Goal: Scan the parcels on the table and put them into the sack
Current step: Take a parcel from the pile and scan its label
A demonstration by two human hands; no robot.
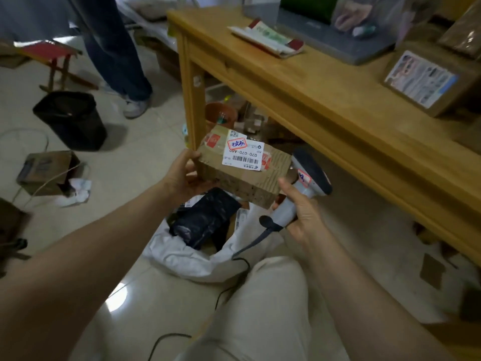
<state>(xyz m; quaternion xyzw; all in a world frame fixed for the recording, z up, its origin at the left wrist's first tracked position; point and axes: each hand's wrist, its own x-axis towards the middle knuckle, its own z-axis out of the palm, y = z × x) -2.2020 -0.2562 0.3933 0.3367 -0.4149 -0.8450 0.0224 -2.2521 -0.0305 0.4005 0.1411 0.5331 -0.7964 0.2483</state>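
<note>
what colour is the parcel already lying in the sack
Black and glossy: the parcel lies in the white sack, seen best in the head view.

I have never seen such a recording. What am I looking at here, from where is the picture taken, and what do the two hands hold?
There is no machine: a person wears one camera on the head, so you look down along both arms. The left hand grips a taped cardboard parcel with a barcode label on top. The right hand grips a barcode scanner beside it. Below them, on the floor, an open white sack already contains a black parcel. On the wooden table to the right lies another labelled box.
</note>
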